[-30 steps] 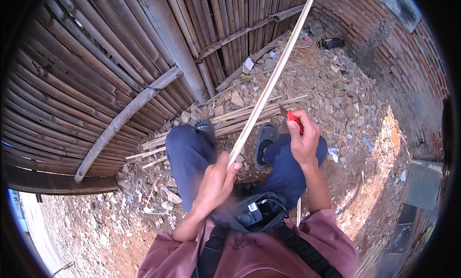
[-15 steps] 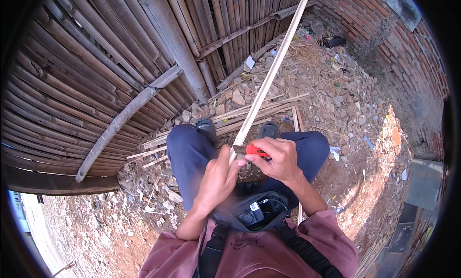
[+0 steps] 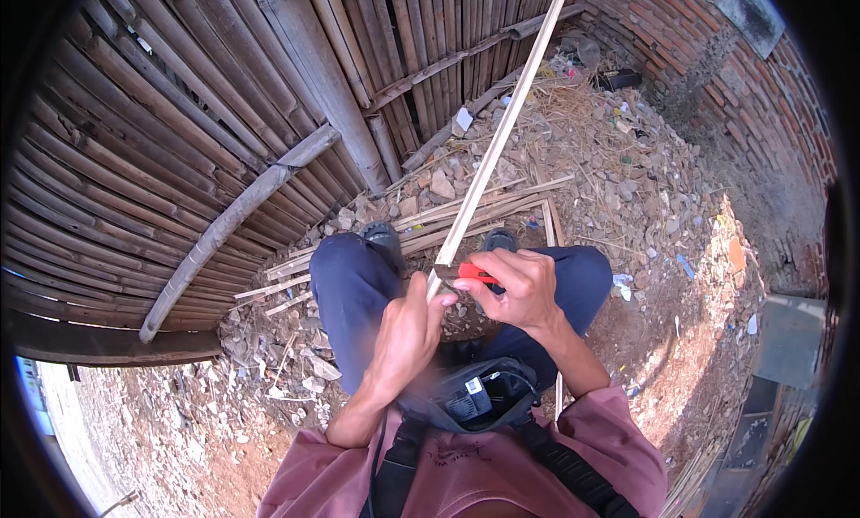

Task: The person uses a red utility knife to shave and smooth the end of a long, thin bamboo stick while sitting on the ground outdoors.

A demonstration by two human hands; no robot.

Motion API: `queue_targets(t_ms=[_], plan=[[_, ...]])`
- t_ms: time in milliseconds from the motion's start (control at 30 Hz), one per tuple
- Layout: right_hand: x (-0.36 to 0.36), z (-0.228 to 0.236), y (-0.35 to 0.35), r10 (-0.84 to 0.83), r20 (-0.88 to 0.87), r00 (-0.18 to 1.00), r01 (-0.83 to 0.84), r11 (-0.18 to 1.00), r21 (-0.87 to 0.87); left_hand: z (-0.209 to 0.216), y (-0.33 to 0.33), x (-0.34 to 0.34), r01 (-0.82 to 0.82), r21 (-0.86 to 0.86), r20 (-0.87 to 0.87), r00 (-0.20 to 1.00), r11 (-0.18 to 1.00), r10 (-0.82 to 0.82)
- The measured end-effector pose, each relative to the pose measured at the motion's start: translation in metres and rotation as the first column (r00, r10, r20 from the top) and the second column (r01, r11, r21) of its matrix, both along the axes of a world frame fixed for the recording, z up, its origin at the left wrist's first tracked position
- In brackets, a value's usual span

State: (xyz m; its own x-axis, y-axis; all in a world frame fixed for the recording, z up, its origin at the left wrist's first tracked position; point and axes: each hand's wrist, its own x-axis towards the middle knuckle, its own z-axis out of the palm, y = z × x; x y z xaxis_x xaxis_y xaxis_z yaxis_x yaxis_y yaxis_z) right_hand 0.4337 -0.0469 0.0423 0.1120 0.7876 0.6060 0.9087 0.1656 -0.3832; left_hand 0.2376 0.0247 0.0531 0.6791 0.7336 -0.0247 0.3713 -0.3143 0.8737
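A long, pale wooden or bamboo strip [image 3: 488, 164] slants from between my knees up past the top edge of the view. Its near end is in my left hand [image 3: 403, 334], whose thumb and fingers are closed around it. My right hand [image 3: 528, 292] grips a red-handled knife [image 3: 474, 272], probably a cutter. The short dark blade lies across the strip, just beyond my left thumb and touching or very close to the wood. My right thumb sits near the left one, below the handle.
More strips [image 3: 421, 240] lie on the rubble [image 3: 618, 196] past my shoes. A bamboo wall [image 3: 179, 115] curves up on the left, and a brick wall [image 3: 717, 70] stands at the far right. An open black bag [image 3: 470, 393] rests at my waist.
My right hand has tilted and shifted slightly with the knife, so more of the blade shows across the strip. The strip's far end has swung a little left. My left hand stays put.
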Motion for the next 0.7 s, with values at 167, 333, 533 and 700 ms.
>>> queue_targets(t_ms=[167, 333, 533, 700], plan=[[0.002, 0.001, 0.005, -0.012, 0.046, 0.999, 0.01, 0.999, 0.043, 0.001, 0.002, 0.0, -0.007, 0.018, 0.018, 1.0, 1.0, 0.007], [0.084, 0.017, 0.019, -0.468, -0.302, 0.831, 0.498, 0.867, 0.025, -0.003, -0.014, -0.02, 0.003, -0.029, -0.026, 1.0, 1.0, -0.004], [0.061, 0.024, 0.015, -0.145, -0.452, 0.88, 0.162, 0.987, -0.002, -0.021, 0.008, -0.02, -0.025, -0.094, 0.021, 0.999, 0.995, 0.027], [0.008, 0.006, 0.004, 0.116, -0.245, 0.962, -0.14, 0.987, -0.081, -0.009, 0.012, -0.018, -0.009, -0.097, 0.099, 0.995, 0.995, 0.019]])
